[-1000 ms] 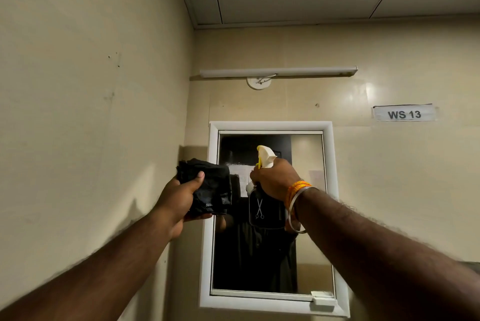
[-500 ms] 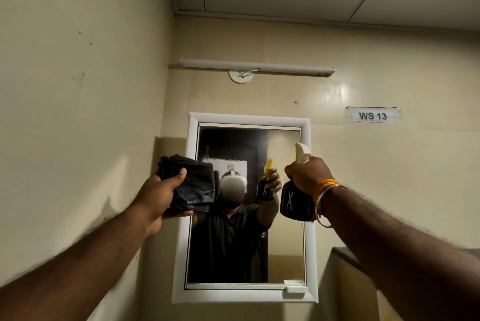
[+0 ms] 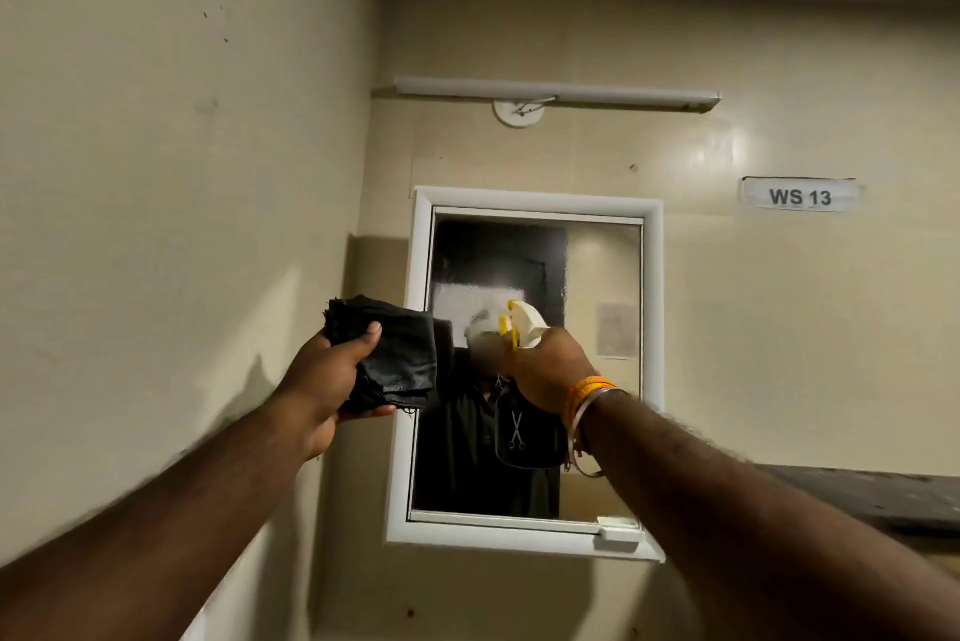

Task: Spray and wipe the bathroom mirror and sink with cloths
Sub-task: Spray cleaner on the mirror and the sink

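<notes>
A white-framed mirror (image 3: pixel 602 277) hangs on the beige wall straight ahead. Mist blurs the glass at its upper middle. My right hand (image 3: pixel 550 367) grips a spray bottle (image 3: pixel 527 438) with a dark body, white head and yellow trigger, raised in front of the mirror's centre with the nozzle toward the glass. My left hand (image 3: pixel 324 380) holds a folded black cloth (image 3: pixel 389 354) at the mirror's left edge, thumb on top. The sink is out of view.
A side wall (image 3: pixel 182 173) stands close on my left. Above the mirror is a tube light (image 3: pixel 556 92). A "WS 13" label (image 3: pixel 800 196) is on the wall at right. A dark ledge (image 3: pixel 872 490) juts out at lower right.
My right hand swung the spray bottle from the mirror's right side back to its centre. Fresh mist now shows on the glass. My left hand still holds the cloth at the left edge.
</notes>
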